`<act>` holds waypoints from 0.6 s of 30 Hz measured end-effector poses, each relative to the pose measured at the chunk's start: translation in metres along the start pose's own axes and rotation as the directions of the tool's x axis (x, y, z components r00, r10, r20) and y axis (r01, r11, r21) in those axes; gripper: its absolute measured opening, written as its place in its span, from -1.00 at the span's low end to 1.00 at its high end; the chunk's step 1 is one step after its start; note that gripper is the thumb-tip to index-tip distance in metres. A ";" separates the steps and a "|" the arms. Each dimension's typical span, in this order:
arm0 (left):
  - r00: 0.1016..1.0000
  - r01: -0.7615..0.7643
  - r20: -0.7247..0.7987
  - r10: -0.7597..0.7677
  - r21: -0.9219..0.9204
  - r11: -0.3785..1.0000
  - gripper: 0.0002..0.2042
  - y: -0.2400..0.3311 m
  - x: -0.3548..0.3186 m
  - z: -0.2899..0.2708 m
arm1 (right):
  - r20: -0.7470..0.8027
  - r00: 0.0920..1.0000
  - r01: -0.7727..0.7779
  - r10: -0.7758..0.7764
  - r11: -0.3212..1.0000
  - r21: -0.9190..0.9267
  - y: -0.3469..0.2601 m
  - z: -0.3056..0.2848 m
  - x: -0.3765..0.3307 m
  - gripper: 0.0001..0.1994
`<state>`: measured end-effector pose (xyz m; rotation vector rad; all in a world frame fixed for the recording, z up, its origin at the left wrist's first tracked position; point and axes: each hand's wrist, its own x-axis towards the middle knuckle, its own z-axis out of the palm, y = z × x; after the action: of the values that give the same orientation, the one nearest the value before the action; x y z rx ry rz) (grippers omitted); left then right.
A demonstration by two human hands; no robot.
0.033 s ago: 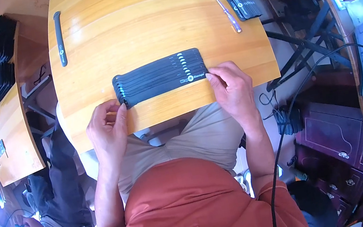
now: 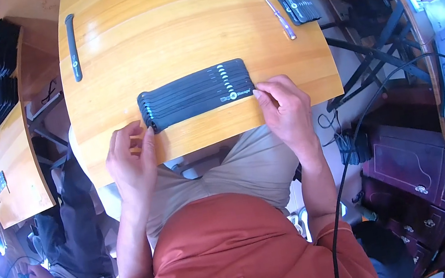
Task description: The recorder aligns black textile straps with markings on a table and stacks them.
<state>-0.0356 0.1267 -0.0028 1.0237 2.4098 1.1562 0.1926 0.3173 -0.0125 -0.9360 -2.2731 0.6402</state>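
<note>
While squaring the strap row (image 2: pixel 197 94) on the table (image 2: pixel 178 22): left hand (image 2: pixel 133 163) & right hand (image 2: pixel 285 107) pinching opp. ends, fingers narrow, keeping edges flush.

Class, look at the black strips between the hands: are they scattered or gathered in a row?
Gathered: black strips lie flat, side by side, ends aligned.

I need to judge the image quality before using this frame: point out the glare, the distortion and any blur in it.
Head view: a soft sheen lies on the wooden table near its far left part; the fisheye bends the table's edges and leaves black corners; the row of black straps between the left hand and the right hand is sharp; the left rim is blurred, with bright blue-white flare.
</note>
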 end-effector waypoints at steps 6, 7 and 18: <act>0.808 -0.583 0.130 0.574 0.311 0.751 -0.60 0.020 -0.008 0.024 | -0.040 0.985 0.154 -0.170 0.954 -0.256 -0.019 0.006 -0.004 -0.80; 0.807 -0.585 0.130 0.576 0.310 0.750 -0.60 0.025 -0.009 0.031 | -0.007 0.981 0.185 -0.194 0.945 -0.270 -0.024 0.009 -0.005 -0.77; 0.717 -0.687 0.484 0.502 0.369 0.626 -0.28 0.017 -0.003 0.041 | 0.104 0.965 0.261 -0.240 0.919 -0.295 -0.014 0.027 -0.024 -0.65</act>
<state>-0.0041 0.1548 -0.0164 2.1505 2.1670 0.3489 0.1822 0.2850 -0.0312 -0.7483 -2.5446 0.2114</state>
